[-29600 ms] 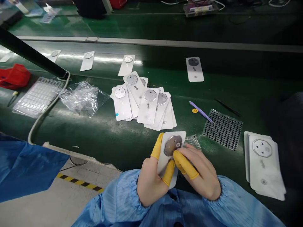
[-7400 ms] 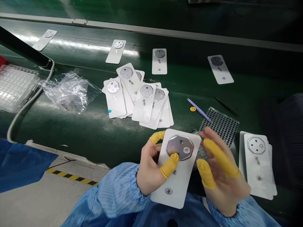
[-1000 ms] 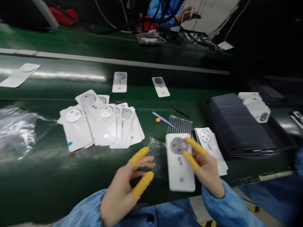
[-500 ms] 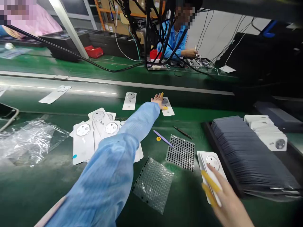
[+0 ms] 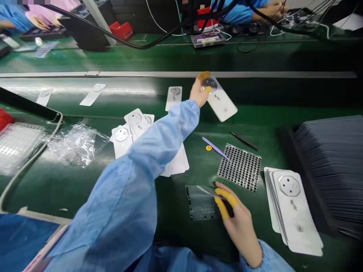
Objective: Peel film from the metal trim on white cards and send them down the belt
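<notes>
My left hand [image 5: 202,90], with yellow finger cots, reaches far across the bench and pinches a white phone back cover [image 5: 222,102] by its camera end, tilted. Near me my right hand [image 5: 236,211], also in yellow finger cots, grips the edge of a clear plastic sheet [image 5: 202,211] with a few black pieces along its border. Beyond that sheet lies another sheet full of small black rings [image 5: 241,166]. Purple tweezers [image 5: 214,146] rest with their tip on it, beside a round yellow sticker [image 5: 208,148]. Dark tweezers [image 5: 245,141] lie just behind.
A stack of white back covers [image 5: 296,211] lies at right, next to a black tray [image 5: 309,189] of dark dividers. More covers [image 5: 134,119] lie partly under my left sleeve. Crumpled clear film [image 5: 78,145] is at left. Single covers [image 5: 93,94] lie along the far strip. Co-workers' hands [image 5: 272,10] show beyond.
My left hand has taken hold of the far back cover and raised it. My right hand has left the stack of covers, moved left and gripped the clear sheet. The view has tilted down.
</notes>
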### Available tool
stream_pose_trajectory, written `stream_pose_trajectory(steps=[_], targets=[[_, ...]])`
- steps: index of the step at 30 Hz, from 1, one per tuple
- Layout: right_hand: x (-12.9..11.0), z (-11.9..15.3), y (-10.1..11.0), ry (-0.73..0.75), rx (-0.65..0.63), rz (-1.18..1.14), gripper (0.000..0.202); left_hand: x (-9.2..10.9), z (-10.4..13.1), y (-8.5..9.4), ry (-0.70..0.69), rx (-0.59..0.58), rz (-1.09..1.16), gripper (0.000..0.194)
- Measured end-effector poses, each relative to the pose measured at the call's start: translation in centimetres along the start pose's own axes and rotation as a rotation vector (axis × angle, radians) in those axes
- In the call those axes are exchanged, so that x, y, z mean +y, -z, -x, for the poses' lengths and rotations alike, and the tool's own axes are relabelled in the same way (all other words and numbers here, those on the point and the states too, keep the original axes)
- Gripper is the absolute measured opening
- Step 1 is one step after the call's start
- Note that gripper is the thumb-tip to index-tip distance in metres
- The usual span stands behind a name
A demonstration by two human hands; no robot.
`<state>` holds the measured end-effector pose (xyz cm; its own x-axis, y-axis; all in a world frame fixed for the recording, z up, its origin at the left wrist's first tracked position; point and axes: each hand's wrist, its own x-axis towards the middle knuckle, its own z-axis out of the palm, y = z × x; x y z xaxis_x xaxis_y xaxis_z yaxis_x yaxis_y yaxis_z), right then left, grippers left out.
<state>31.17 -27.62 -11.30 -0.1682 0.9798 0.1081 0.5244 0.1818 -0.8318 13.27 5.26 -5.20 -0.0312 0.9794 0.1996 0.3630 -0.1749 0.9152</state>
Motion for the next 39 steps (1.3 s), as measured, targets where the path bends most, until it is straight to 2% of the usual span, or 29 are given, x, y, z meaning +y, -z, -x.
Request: stream_pose_trajectory(steps=[2, 5, 7, 8, 10, 12, 14, 16, 18, 19, 23, 28, 34, 39], targets=[[-0.6, -0.6, 1.5, -0.127, -0.056, -0.216, 0.025, 1.6, 5.0, 4.2, -0.013, -0.016, 0.014, 0.049], [-2.0, -2.2, 3.8, -0.285, -0.169, -0.519, 0.028, 3.5, 14.9, 10.4, 0.193, -0.117, 0.077, 0.028], [-2.8, -3.4, 4.6, -0.329, -0.229, -0.6, 0.031, 4.1, 21.5, 12.9, 0.316, -0.23, 0.079, 0.027], [-2.9, -4.0, 4.7, -0.339, -0.255, -0.608, 0.032, 4.2, 24.4, 13.4, 0.348, -0.3, 0.101, 0.029], [-2.8, -4.8, 4.2, -0.338, -0.304, -0.591, 0.036, 4.0, 28.9, 12.9, 0.418, -0.438, 0.171, 0.032], [-2.4, -5.2, 3.1, -0.303, -0.373, -0.538, 0.039, 3.5, 31.7, 11.4, 0.462, -0.455, 0.232, 0.033], [-2.0, -5.1, 1.8, -0.202, -0.372, -0.389, 0.039, 3.0, 32.8, 9.7, 0.485, -0.374, 0.269, 0.03], [-2.2, -4.5, 0.7, -0.025, -0.231, -0.127, 0.033, 2.5, 33.1, 8.7, 0.495, -0.303, 0.288, 0.026], [-3.1, -3.6, -0.1, 0.191, -0.073, 0.094, 0.029, 2.2, 33.1, 8.3, 0.505, -0.28, 0.308, 0.026], [-3.7, -3.2, -0.5, 0.289, -0.052, 0.14, 0.03, 2.1, 33.1, 8.3, 0.508, -0.284, 0.323, 0.026], [-5.9, -2.4, -1.4, 0.567, -0.202, 0.119, 0.031, 1.7, 33.3, 8.4, 0.511, -0.354, 0.425, 0.03], [-6.7, -3.3, -1.2, 0.681, -0.276, 0.216, 0.027, 1.2, 33.3, 8.2, 0.526, -0.459, 0.502, 0.033], [-5.6, -3.7, -1.9, 0.992, -0.212, 0.346, 0.034, 0.9, 33.0, 7.9, 0.564, -0.459, 0.444, 0.035], [-4.5, -4.0, -2.8, 1.063, -0.204, 0.392, 0.035, 0.9, 33.0, 7.5, 0.544, -0.414, 0.346, 0.023]])
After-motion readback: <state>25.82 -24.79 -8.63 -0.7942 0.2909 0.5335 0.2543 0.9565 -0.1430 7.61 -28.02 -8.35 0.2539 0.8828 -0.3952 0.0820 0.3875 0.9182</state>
